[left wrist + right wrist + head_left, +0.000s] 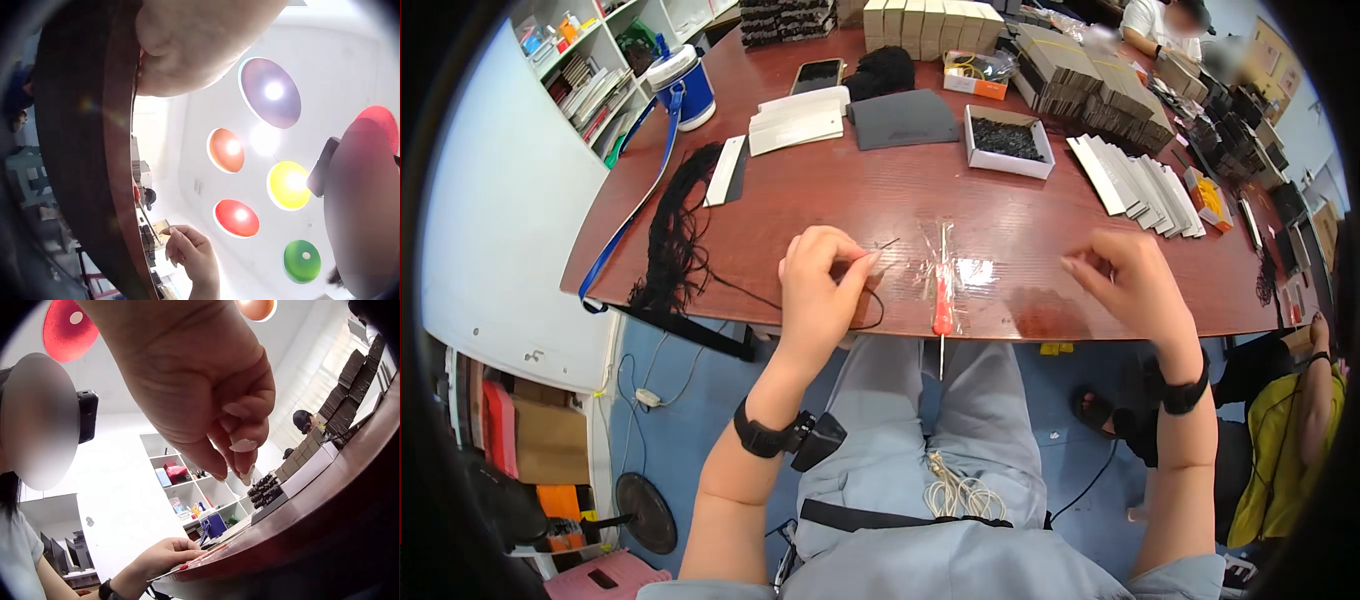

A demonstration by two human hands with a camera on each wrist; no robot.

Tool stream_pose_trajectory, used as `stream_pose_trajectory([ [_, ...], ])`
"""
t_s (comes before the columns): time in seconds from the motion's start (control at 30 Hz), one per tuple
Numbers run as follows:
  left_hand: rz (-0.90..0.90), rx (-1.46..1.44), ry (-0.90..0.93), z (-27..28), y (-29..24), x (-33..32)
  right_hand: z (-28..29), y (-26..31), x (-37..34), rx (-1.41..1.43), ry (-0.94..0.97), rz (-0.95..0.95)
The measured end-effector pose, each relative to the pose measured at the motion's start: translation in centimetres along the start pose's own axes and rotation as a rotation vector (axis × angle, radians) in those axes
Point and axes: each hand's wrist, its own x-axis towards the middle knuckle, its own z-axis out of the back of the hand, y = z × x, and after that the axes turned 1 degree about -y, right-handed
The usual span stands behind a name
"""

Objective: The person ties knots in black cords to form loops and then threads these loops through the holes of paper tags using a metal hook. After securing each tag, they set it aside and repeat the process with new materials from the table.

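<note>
In the head view, my left hand [822,280] pinches a thin black cord [745,293] between thumb and forefinger, with a short end poking out at the fingertips. The cord trails left to a black bundle [672,235] and loops below the hand. Right of that hand, a red-handled tool [942,305] lies under clear tape [955,262], its metal rod reaching past the table edge. My right hand [1128,280] hovers to the tool's right, fingers loosely bent; in the right wrist view this hand [212,394] holds nothing visible.
Along the back of the table [1020,220] are pale card strips [800,122], a dark sheet [903,120], a white box [1008,168] of black pieces, a phone [817,75] and card stacks [1090,85]. A blue-white jug [684,90] stands back left. Other people sit at the right.
</note>
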Motion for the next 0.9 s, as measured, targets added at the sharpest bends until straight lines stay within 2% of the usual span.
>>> stream_pose_trajectory([
  [0.07,0.154,-0.338,-0.037,-0.3,0.2,0.1,0.4,-0.9,2.7,-0.041,-0.033,0.054],
  [0.1,0.379,-0.626,0.009,0.4,-1.4,0.5,0.3,-1.6,4.6,-0.074,-0.064,0.085],
  [0.17,0.438,-0.653,0.003,0.5,-1.8,0.8,-0.3,-3.8,8.6,-0.12,-0.041,0.053],
  [0.23,0.415,-0.724,-0.019,-0.3,-1.6,0.8,-2.0,-6.4,12.4,-0.148,0.024,-0.022],
  [0.3,0.397,-0.794,-0.041,-0.7,-1.6,0.8,-4.3,-8.0,14.9,-0.315,0.04,-0.066],
  [0.37,0.466,-0.778,0.01,-0.7,-1.5,0.6,-6.4,-9.1,15.9,-0.417,0.017,-0.095],
  [0.47,0.467,-0.829,0.017,-0.5,-1.5,0.6,-6.8,-9.0,16.1,-0.313,-0.053,-0.075],
  [0.57,0.447,-0.841,0.017,-0.5,-1.5,0.6,-6.5,-9.0,16.1,-0.329,-0.101,-0.077],
  [0.7,0.458,-0.882,0.005,-0.3,-1.5,0.6,-5.6,-8.5,16.0,-0.264,-0.246,-0.085],
  [0.77,0.466,-0.909,-0.015,-0.3,-1.5,0.7,-5.4,-8.5,16.1,-0.226,-0.24,-0.091],
  [0.83,0.468,-0.931,-0.035,-0.2,-1.5,0.6,-5.4,-8.6,16.2,-0.159,-0.297,0.02],
  [0.87,0.469,-0.948,-0.043,-0.1,-1.4,0.6,-5.3,-8.5,16.1,-0.158,-0.3,0.02],
  [0.9,0.468,-0.965,-0.05,-0.1,-1.5,0.6,-5.2,-8.3,16.0,0.025,-0.255,-0.095],
])
